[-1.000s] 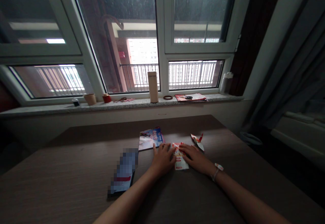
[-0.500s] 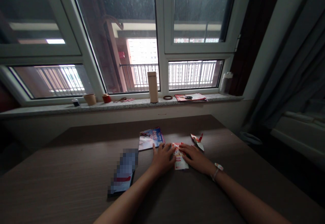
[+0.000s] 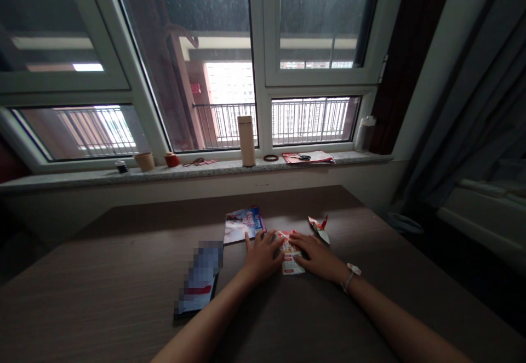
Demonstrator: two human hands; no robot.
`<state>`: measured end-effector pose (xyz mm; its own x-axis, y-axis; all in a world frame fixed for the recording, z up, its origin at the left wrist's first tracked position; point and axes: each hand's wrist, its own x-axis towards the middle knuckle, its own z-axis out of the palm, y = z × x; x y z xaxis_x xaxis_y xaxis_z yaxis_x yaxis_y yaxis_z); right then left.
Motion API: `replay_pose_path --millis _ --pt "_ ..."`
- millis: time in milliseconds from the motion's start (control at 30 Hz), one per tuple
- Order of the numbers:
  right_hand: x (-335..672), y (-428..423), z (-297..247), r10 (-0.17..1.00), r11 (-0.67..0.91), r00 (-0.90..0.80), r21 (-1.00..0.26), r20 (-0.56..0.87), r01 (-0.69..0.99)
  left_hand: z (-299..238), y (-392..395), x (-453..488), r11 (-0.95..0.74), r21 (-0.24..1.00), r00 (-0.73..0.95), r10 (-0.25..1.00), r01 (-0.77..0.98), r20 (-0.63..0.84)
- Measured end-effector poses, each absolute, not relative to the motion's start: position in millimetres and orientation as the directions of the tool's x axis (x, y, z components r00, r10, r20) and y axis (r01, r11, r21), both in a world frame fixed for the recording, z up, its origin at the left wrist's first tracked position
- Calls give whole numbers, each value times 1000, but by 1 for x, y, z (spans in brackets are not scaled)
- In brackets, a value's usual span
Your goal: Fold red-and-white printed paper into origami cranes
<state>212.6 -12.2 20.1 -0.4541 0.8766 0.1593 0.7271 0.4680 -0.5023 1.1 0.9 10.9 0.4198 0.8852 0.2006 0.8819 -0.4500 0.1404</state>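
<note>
A small folded piece of printed paper [image 3: 290, 261], white with red and orange, lies flat on the brown table. My left hand [image 3: 262, 256] rests spread beside it, fingertips on its left edge and near a colourful booklet [image 3: 243, 226]. From the other side my right hand [image 3: 318, 254], a band on its wrist, lies flat with its fingers over the paper's right edge. Both hands are open and press down rather than grip. Just beyond the right hand sits a folded paper shape [image 3: 319, 228] in red and white.
A phone-like device with a blurred screen [image 3: 199, 281] lies left of my left forearm. On the windowsill stand a tan bottle [image 3: 246, 142], a paper cup [image 3: 144, 161], a red spool [image 3: 172, 160], scissors on red papers [image 3: 310, 158] and a clear bottle [image 3: 365, 134].
The hands and paper stay in nearly the same place; the fingers shift only very slightly. The whole view has moved a few pixels.
</note>
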Motion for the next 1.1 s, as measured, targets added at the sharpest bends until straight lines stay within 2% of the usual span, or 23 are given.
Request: replay_pose_path --millis 233,467,700,867,1100 --pt "215 -10 18 871 476 -467 -496 151 726 7 2 1 -459 122 430 879 880 206" --pt "214 -11 18 868 480 -476 -473 139 739 8 2 1 -549 89 525 827 831 202" --pt "216 -8 16 875 461 -464 -528 139 713 13 3 0 -543 104 523 835 833 171" --pt "218 0 8 880 453 -440 -600 182 659 16 2 -1 -538 88 518 837 838 176" --pt "217 5 4 872 484 -417 -580 257 655 14 3 -3 -539 101 517 836 836 183"
